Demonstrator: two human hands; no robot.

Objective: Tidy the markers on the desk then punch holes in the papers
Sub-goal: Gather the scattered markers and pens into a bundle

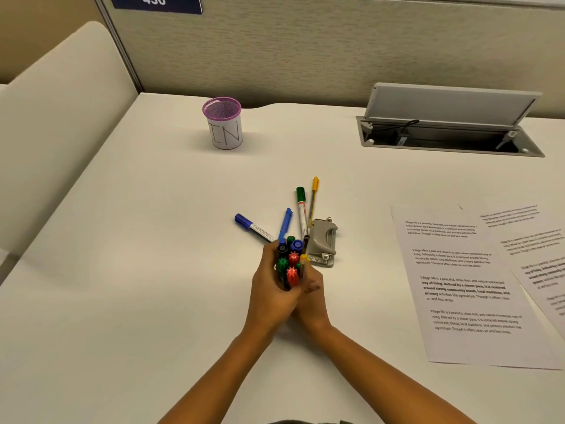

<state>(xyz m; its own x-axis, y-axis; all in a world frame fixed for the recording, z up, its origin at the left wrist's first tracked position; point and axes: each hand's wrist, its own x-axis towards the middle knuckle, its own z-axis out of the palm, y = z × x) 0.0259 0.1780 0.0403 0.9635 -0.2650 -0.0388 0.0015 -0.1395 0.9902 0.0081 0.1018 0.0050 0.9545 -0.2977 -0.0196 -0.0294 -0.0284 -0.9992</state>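
Observation:
My left hand and my right hand are cupped together around a bundle of markers with red, green, blue and black caps pointing up. Still lying on the desk beyond the bundle are a blue-capped marker, a blue pen, a green-capped marker and a yellow pen. A grey hole punch sits just right of the bundle. A purple mesh cup labelled "IN" stands at the back left. Printed papers lie at the right.
An open cable hatch with a raised lid is set into the desk at the back right. A fabric partition closes off the back. A cream chair or panel stands past the desk's left edge.

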